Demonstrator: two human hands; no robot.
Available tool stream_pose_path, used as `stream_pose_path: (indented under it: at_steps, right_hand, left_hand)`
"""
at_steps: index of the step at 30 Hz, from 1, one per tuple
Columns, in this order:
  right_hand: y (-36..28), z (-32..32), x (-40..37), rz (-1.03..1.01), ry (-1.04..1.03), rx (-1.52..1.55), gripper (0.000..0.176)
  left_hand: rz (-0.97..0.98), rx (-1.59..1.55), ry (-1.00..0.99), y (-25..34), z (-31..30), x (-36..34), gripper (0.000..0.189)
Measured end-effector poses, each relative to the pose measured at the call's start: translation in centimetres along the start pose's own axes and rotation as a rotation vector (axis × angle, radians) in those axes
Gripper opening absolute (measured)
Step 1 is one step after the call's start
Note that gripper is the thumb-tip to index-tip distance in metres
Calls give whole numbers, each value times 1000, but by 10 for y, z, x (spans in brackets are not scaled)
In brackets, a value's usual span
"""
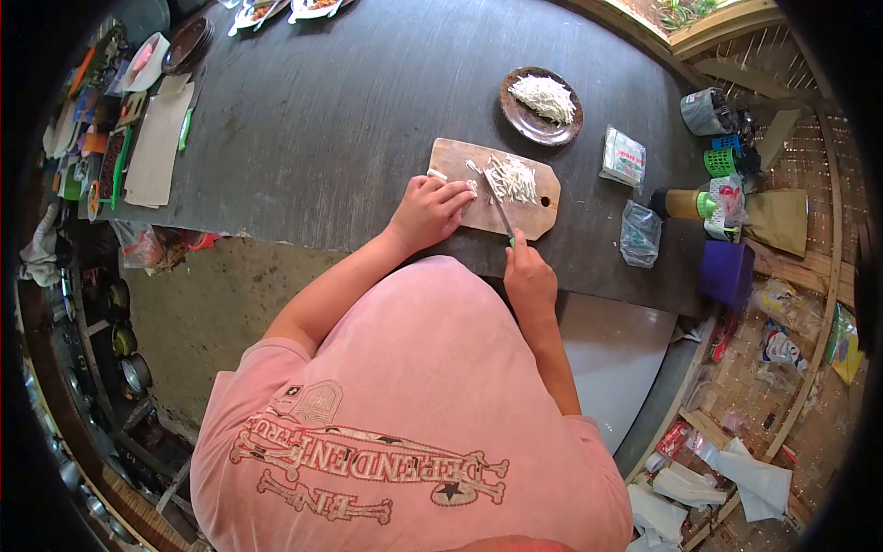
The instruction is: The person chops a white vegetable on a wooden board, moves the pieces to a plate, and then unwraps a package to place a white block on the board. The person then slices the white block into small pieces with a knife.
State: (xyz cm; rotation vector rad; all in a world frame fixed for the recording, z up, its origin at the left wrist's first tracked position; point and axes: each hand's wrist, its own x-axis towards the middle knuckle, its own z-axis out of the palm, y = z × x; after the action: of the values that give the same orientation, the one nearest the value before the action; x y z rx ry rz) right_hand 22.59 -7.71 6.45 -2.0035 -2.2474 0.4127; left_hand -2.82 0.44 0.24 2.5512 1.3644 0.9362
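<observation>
A wooden cutting board (497, 217) lies at the near edge of the dark table. My left hand (430, 211) rests on its left part, fingers bent together over white pieces of food. In my right hand (531, 274) is the green handle of a knife (498, 207), whose blade lies across the board between my left fingers and a heap of thin white strips (512, 178). Beyond the board, a brown plate (550, 133) holds a larger pile of white strips (544, 97).
Right of the board are a white packet (623, 158), a clear plastic bag (640, 234), a jar (681, 203) and a purple box (727, 274). At the left lie cardboard (158, 152) and a green-handled tool (185, 129). Food trays (317, 7) stand at the far edge.
</observation>
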Motion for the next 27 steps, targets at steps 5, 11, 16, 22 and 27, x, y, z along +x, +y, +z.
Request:
stream_pose_path:
  at_steps: [5,11,16,22,27]
  right_hand:
    - [7,-4,3,-41,107,91,41]
    - [1,-1,-2,-76,46,168,41]
    - [0,2,-2,-69,20,182,40]
    - [-2,0,-2,-49,-8,177,38]
    - [0,3,-2,-80,2,152,40]
  left_hand:
    - [-4,-6,-17,0,-3,0,42]
    - [-10,-4,-27,0,-2,-1,42]
    - [-8,-2,-20,0,-2,1,41]
    - [-7,-10,-3,1,-2,0,40]
    - [-6,-5,-4,0,-2,1,41]
